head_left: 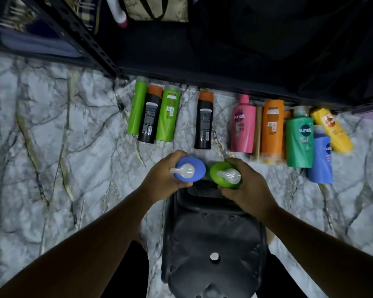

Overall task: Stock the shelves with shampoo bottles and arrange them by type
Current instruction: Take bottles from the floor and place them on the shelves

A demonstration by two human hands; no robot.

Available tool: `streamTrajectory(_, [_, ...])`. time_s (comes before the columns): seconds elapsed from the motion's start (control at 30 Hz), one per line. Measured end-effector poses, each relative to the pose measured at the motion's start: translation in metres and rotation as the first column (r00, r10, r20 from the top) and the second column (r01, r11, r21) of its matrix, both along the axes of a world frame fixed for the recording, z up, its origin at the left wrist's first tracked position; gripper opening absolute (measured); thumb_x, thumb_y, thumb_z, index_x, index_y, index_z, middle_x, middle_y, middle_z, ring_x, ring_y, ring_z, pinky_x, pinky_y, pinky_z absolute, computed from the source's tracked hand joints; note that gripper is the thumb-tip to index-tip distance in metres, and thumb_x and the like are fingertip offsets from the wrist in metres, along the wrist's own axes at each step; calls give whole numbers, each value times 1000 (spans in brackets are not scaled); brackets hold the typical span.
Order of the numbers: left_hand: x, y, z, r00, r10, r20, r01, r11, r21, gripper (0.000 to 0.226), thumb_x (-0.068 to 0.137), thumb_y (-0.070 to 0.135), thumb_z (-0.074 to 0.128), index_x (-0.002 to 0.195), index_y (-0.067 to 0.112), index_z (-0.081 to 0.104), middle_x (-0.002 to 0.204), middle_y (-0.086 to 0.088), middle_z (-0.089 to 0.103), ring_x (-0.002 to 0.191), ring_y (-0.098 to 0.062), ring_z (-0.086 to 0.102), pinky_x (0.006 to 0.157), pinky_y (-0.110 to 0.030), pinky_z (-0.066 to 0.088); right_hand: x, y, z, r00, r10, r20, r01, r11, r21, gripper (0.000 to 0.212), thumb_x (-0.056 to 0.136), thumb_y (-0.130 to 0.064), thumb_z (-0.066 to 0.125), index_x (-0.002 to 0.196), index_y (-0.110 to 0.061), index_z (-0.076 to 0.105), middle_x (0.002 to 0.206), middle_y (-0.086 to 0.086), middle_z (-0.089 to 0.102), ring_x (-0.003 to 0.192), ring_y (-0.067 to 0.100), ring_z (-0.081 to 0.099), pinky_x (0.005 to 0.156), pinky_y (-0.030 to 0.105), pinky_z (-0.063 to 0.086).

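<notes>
My left hand [163, 176] grips a blue pump bottle [197, 169], seen from above. Beside it, my right hand [249, 188] grips a light green pump bottle [219, 172]. Both bottles are held upright over the marble floor, close together. Several shampoo bottles lie in a row on the floor in front of the dark shelf [202, 61]: two light green bottles [168, 116] with a black one [150, 117] between them, another black bottle [204, 123], then pink [243, 125], orange [272, 127], dark green [299, 140], blue [320, 160] and yellow [332, 130] bottles.
A black plastic stool [213, 244] stands right below my hands. The metal shelf post [91, 44] slants at upper left. A white and pink bottle [117, 11] and a patterned bag [157, 7] sit on the shelf. Marble floor [52, 136] spreads to the left.
</notes>
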State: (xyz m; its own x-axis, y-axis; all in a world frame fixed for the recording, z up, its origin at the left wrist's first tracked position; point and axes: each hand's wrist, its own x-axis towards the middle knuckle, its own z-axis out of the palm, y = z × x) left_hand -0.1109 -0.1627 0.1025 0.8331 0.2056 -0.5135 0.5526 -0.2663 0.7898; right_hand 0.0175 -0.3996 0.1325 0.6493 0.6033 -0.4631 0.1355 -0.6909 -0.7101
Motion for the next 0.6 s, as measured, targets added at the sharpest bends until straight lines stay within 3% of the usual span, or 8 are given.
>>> streamTrajectory(0.17, [-7,-10,125,996,23,83,-24,1000,11,66,66,33,94,121,33,57,115,14,65,106,-9,63,89,-41,56,-1,-4,128,996,-76,-39,78,994,71,81,66,-21,92,127,-48,46,112,-22,68,100,-1,66,81,16,52])
streamTrajectory(0.37, [-16,-6,330,987,51,154,-50,999,-12,70,70,30,95,124,46,53,123,18,64,113,-3,62,92,-28,53,-9,-2,325,984,-157,-84,174,951,256,81,63,-18,95,126,-37,47,116,-21,67,111,3,64,89,18,52])
streamTrajectory(0.47, [-17,-5,439,973,97,210,-86,994,-62,69,68,30,92,125,42,56,120,26,65,113,3,61,85,-11,48,-18,-6,424,967,-222,-124,252,896,365,81,63,-22,91,130,-22,47,118,-14,66,115,15,63,95,36,54])
streamTrajectory(0.53, [-19,-4,503,959,104,264,-84,993,-83,71,68,32,89,130,39,55,125,29,64,118,4,60,90,-11,47,-23,-8,482,961,-244,-133,278,859,429,79,64,-18,91,129,-17,47,122,-5,66,117,22,63,97,50,53])
streamTrajectory(0.6, [-22,-4,558,937,124,326,-97,990,-98,72,68,33,88,131,46,55,130,30,63,123,4,59,96,-14,48,-28,-10,533,954,-270,-130,299,824,482,75,64,-12,93,126,-18,50,120,2,68,114,25,65,94,53,54])
